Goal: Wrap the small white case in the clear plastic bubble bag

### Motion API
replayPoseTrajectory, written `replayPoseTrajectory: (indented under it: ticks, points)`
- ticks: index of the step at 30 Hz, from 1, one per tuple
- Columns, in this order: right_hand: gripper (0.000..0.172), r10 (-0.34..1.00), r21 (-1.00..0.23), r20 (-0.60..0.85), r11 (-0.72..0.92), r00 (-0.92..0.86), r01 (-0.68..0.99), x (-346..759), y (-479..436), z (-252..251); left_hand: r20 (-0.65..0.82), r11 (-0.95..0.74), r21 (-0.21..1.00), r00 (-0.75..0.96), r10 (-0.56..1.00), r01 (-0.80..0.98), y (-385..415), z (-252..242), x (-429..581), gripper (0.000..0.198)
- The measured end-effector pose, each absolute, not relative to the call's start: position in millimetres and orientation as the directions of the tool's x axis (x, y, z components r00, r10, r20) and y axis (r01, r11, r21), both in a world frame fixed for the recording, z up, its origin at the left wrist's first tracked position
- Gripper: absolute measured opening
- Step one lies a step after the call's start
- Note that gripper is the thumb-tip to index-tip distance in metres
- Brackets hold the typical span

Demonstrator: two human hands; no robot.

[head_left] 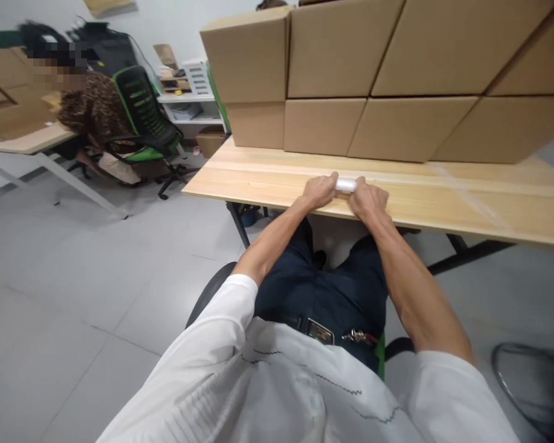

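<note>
Your left hand (pixel 320 191) and right hand (pixel 368 198) are both curled closed around the ends of a small white roll (pixel 346 184), held level between them. The roll sits just above the table (pixel 268 181), near its front edge. Stacked cardboard boxes (pixel 378 80) line the table's far edge. Another person (pixel 95 114) sits well apart at the left, by a green chair (pixel 145 114).

White roll (pixel 346 184) between left hand (pixel 320 190) and right hand (pixel 368 198). Counter (pixel 443 197) light wood grain, pale streaks. Cardboard boxes (pixel 341 74) plain tan. Shirt (pixel 281 394) white with thin dark wavy lines, trousers (pixel 323 289) navy. Floor (pixel 74 277) grey tile. Chair (pixel 143 117) black and green; co-worker's top (pixel 92 111) brown patterned.
</note>
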State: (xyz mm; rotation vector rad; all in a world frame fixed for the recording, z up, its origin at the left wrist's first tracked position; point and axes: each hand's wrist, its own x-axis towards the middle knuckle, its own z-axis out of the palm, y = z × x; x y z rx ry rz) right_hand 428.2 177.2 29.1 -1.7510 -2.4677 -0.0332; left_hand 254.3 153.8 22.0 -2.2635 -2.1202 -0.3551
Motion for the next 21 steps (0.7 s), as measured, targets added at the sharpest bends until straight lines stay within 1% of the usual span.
replayPoseTrajectory:
  ticks: [6, 11, 15, 18, 21]
  points:
    - [0.050, 0.940, -0.088, 0.129, 0.327, -0.314, 0.941, 428.4, 183.7, 22.9, 0.166, -0.064, 0.144, 0.040, 0.985, 0.988, 156.0, 24.1, 252.6, 0.056]
    - [0.051, 0.937, -0.110, 0.145, 0.336, -0.319, 0.935, 429.7, 183.5, 21.8, 0.158, -0.059, 0.155, 0.034, 0.987, 0.986, 153.7, 26.5, 254.3, 0.054]
    - [0.052, 0.934, -0.125, 0.162, 0.339, -0.318, 0.932, 430.2, 182.2, 21.2, 0.165, -0.037, 0.159, 0.011, 0.986, 0.987, 154.6, 27.0, 255.2, 0.058]
    - [0.053, 0.945, -0.141, 0.161, 0.309, -0.286, 0.941, 429.0, 184.1, 22.8, 0.183, 0.014, 0.200, -0.052, 0.982, 0.980, 155.5, 29.4, 253.0, 0.058]
    - [0.055, 0.970, -0.181, 0.113, 0.232, -0.214, 0.956, 428.3, 183.6, 30.8, 0.199, 0.064, 0.278, -0.122, 0.972, 0.958, 151.9, 35.0, 250.4, 0.060]
